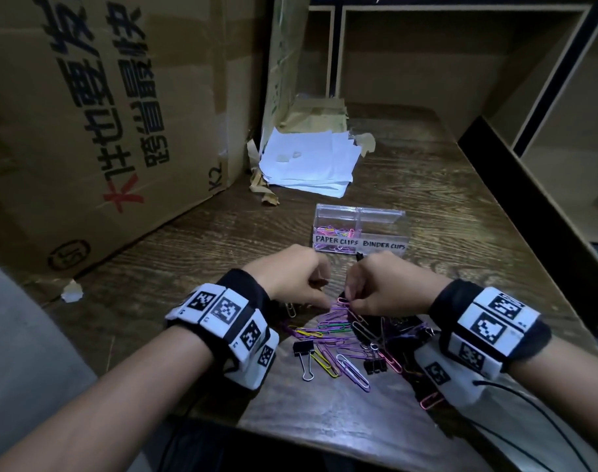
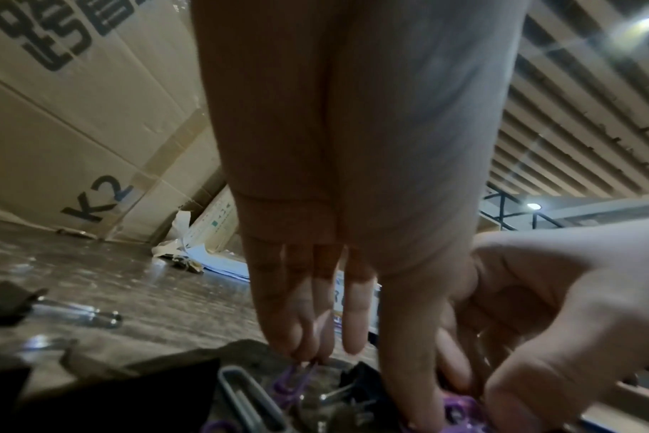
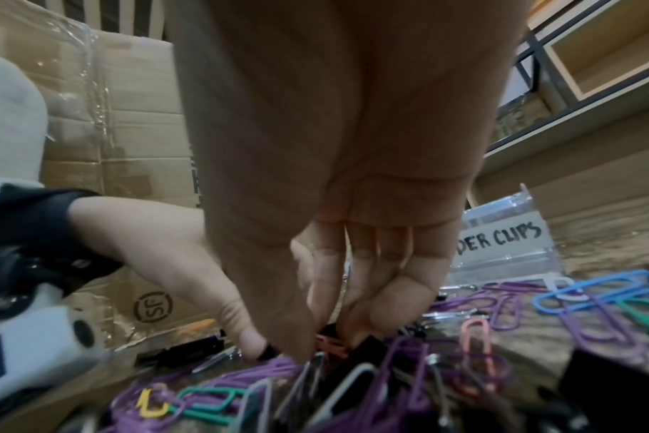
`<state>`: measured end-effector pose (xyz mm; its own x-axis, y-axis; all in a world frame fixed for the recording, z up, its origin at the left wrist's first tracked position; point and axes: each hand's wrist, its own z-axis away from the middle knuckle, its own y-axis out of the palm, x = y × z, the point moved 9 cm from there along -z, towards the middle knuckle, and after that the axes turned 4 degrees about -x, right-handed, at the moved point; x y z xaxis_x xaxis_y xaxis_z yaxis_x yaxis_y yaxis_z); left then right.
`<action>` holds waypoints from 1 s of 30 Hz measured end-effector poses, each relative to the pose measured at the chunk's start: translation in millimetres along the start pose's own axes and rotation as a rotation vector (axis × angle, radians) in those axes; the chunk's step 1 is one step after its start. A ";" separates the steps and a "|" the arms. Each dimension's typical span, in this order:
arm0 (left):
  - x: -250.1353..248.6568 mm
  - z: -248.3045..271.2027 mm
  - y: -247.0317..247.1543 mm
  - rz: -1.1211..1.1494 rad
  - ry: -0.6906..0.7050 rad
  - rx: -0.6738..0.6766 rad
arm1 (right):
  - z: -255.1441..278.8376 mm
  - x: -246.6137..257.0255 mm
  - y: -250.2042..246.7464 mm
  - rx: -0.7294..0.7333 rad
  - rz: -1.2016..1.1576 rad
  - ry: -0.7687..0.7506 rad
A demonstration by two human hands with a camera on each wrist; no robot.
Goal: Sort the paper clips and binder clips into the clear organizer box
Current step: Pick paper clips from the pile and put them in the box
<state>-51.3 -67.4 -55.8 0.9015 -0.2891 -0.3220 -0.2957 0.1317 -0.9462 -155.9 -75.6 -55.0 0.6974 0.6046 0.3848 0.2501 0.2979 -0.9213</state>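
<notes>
A large cardboard box [image 1: 86, 131] printed with black characters stood at the left of the wooden table [image 1: 427, 185], and open shelving [image 1: 495, 63] rose behind and to the right. A stack of white paper sheets [image 1: 311, 161] lay at the far side of the table, beside torn brown tape. The clear organizer box [image 1: 360, 229] sat nearer, just beyond the hands; its left compartment, labelled PAPER CLIPS, held coloured clips, and the right one was labelled BINDER CLIPS. The left hand [image 1: 290, 277] and the right hand [image 1: 389, 284], each wrist strapped with a marker-covered band, met over the far edge of the heap. The heap of coloured paper clips [image 1: 331, 332] and black binder clips [image 1: 304, 349] was spread on the table between the wrists. The left thumb and fingers reached down onto purple clips; whether they pinched one could not be told. The right fingertips [image 3: 352, 328] were pressed together, apparently pinching a purple clip.
</notes>
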 end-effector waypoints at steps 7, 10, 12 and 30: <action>-2.2 -9.2 0.9 0.036 -0.012 0.013 | -0.3 3.1 3.7 0.015 -0.021 -0.032; 3.5 -10.7 -3.6 0.034 -0.031 0.014 | 0.2 1.9 2.6 0.029 -0.061 -0.015; 8.1 -10.9 -1.1 -0.016 -0.047 0.040 | -1.1 -1.8 -3.7 -0.028 -0.032 0.015; 41.1 -9.1 -49.4 0.061 -0.113 -0.283 | -35.5 12.0 -32.9 -0.239 -0.016 0.033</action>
<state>-2.5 -94.4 -22.6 0.9043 -0.1795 -0.3873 -0.4119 -0.1289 -0.9021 -131.9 -104.3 -22.1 0.7126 0.5753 0.4014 0.4109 0.1215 -0.9036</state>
